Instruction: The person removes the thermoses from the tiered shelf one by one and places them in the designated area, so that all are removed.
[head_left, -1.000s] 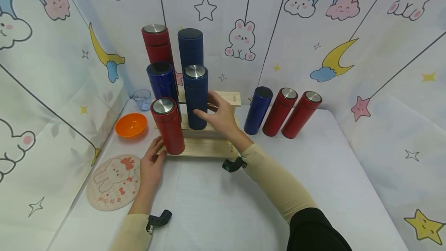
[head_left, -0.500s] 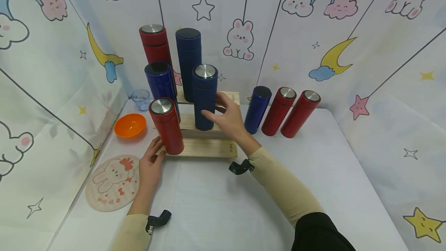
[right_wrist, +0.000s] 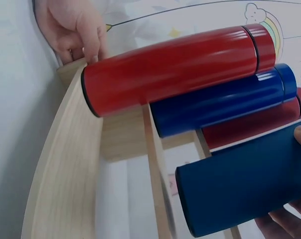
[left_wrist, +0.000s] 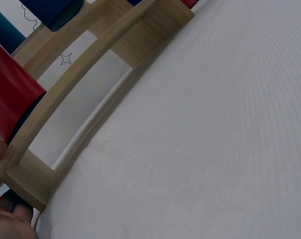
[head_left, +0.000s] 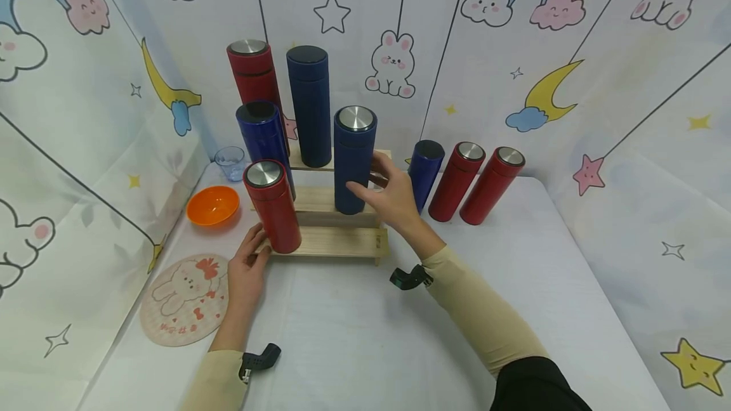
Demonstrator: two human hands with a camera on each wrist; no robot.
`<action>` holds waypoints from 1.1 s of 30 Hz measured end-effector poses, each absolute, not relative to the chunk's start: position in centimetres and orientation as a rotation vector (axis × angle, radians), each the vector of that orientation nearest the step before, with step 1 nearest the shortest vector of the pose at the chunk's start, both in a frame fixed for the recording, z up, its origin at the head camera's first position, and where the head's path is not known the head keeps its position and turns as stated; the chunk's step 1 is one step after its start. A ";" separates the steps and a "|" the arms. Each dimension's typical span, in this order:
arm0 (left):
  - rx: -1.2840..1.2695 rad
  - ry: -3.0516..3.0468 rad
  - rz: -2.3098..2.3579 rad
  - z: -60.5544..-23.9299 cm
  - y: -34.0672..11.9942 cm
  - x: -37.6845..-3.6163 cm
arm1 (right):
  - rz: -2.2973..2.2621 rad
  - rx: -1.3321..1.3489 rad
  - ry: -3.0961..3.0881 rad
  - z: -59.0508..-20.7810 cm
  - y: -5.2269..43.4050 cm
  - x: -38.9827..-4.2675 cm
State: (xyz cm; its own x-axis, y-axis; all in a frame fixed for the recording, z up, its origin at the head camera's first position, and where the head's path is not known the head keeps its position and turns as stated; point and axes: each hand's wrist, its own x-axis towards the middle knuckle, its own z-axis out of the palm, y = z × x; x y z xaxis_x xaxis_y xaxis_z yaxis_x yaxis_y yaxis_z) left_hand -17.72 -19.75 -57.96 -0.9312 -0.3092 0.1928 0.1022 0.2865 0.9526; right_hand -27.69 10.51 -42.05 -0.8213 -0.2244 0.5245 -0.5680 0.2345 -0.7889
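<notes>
A three-step wooden stand sits on the white table. My right hand grips a blue flask with a silver lid, upright at the right end of the middle step; the right wrist view shows its body in my fingers. My left hand holds the stand's left front corner, beside the base of a red flask on the lowest step. In the right wrist view, the left hand's fingers curl over the stand's end by that red flask.
Another blue flask stands on the middle step; a red one and a dark blue one stand on top. Right of the stand are a blue flask and two red flasks. An orange bowl, glass cup and round mat lie left.
My right hand has moved the silver-lidded blue flask to the right along the middle step. The left hand and red flask have stayed put.
</notes>
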 end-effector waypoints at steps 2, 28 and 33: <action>0.193 -2.229 -1.673 -57.9 -19.8 -17.7 | 1.605 0.733 -2.209 -42.1 10.9 -27.7; 0.221 -2.251 -1.651 -57.6 -19.7 -17.8 | 1.542 0.589 -2.260 -42.6 16.2 -26.8; 0.218 -2.249 -1.660 -57.6 -19.6 -17.7 | 1.544 0.582 -2.243 -42.9 17.2 -26.5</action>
